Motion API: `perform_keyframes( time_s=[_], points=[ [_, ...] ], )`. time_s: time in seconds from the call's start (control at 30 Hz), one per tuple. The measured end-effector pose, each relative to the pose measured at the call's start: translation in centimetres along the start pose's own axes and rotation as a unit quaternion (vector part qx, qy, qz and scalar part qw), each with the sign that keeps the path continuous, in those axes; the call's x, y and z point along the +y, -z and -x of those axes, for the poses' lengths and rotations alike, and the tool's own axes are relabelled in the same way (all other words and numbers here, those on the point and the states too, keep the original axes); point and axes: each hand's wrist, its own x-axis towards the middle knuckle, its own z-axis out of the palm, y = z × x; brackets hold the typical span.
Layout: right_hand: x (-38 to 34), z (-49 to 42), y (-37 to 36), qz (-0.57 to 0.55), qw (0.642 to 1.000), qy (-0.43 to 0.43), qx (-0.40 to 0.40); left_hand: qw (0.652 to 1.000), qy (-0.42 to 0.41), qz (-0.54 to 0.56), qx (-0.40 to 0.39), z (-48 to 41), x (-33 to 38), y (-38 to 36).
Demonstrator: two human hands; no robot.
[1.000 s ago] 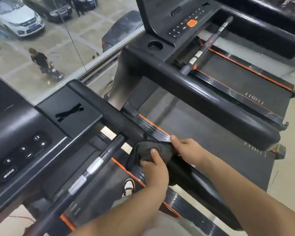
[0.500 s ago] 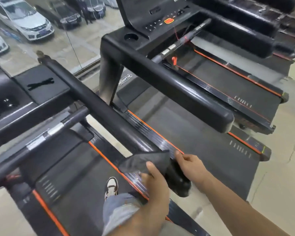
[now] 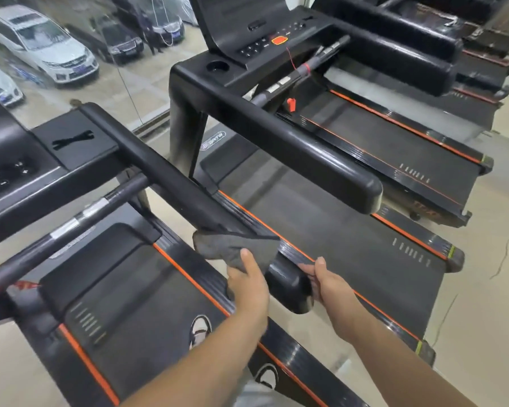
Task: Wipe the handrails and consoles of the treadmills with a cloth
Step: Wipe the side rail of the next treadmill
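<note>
Centre frame: grey cloth draped over handrail end, gripped by left hand, thumb on top. Rail tip touched by right hand; finger curl hidden, cannot be told.
</note>
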Motion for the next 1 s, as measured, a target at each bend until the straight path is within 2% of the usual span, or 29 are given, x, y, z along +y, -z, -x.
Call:
perform_keyframes(
  time_s=[0.07, 0.13, 0.2, 0.23, 0.27, 0.33, 0.4, 0.47, 0.53, 0.6, 0.67, 0.7, 0.77, 0.83, 0.9, 0.93, 1.0],
  points=[
    [0.2, 0.3, 0.8, -0.096, 0.995, -0.025, 0.015, 0.999, 0.017, 0.008, -0.037, 3.7, -2.8, -1.3],
    [1.4, 0.8, 1.8, -0.105, 0.993, -0.036, 0.044, 0.992, 0.08, -0.007, -0.099, 6.8, -5.0, -2.0],
    [2.7, 1.9, 3.0, -0.064, 0.995, -0.045, 0.063, 0.954, 0.206, 0.028, -0.216, 8.6, -4.7, -1.6],
    [3.2, 2.4, 3.7, -0.053, 0.995, -0.041, 0.074, 0.925, 0.25, 0.064, -0.279, 8.9, -3.7, -1.2],
    [3.5, 2.8, 4.4, -0.051, 0.994, -0.028, 0.091, 0.906, 0.261, 0.093, -0.319, 9.0, -2.8, -0.7],
    [3.8, 3.3, 5.8, -0.06, 0.99, 0.013, 0.126, 0.908, 0.211, 0.087, -0.351, 8.7, -0.9, 0.1],
    [3.2, 4.0, 6.6, -0.047, 0.99, 0.025, 0.128, 0.92, 0.138, 0.029, -0.366, 8.9, 1.2, 0.5],
    [2.9, 4.4, 6.5, -0.034, 0.992, 0.036, 0.113, 0.934, 0.038, -0.073, -0.348, 9.3, 3.0, 0.5],
    [2.3, 5.2, 5.9, -0.041, 0.993, 0.044, 0.105, 0.931, -0.093, -0.198, -0.291, 9.5, 3.8, 0.1],
    [1.6, 6.2, 4.8, -0.089, 0.994, 0.059, 0.026, 0.889, -0.19, -0.296, -0.293, 10.0, 4.3, 0.0],
    [1.3, 6.7, 3.3, -0.14, 0.986, 0.069, -0.054, 0.847, -0.199, -0.33, -0.366, 10.5, 5.0, 0.3],
    [1.3, 6.4, 2.4, -0.15, 0.984, 0.072, -0.063, 0.828, -0.222, -0.355, -0.373, 10.2, 5.1, 0.4],
    [1.7, 5.2, 0.4, -0.118, 0.989, 0.077, -0.036, 0.803, -0.324, -0.41, -0.285, 8.2, 5.4, 0.5],
    [2.0, 3.7, -1.8, -0.054, 0.992, 0.117, -0.013, 0.806, -0.38, -0.413, -0.191, 5.4, 5.6, 1.2],
    [2.0, 2.3, -3.4, 0.104, 0.979, 0.168, 0.048, 0.811, -0.397, -0.398, -0.163, 2.7, 5.7, 2.3],
    [1.9, 2.0, -3.9, 0.194, 0.959, 0.185, 0.088, 0.811, -0.399, -0.399, -0.158, 1.5, 5.8, 3.0],
    [0.9, 1.7, -4.8, 0.369, 0.896, 0.206, 0.137, 0.807, -0.414, -0.397, -0.139, -1.0, 5.7, 4.8]
  ],
)
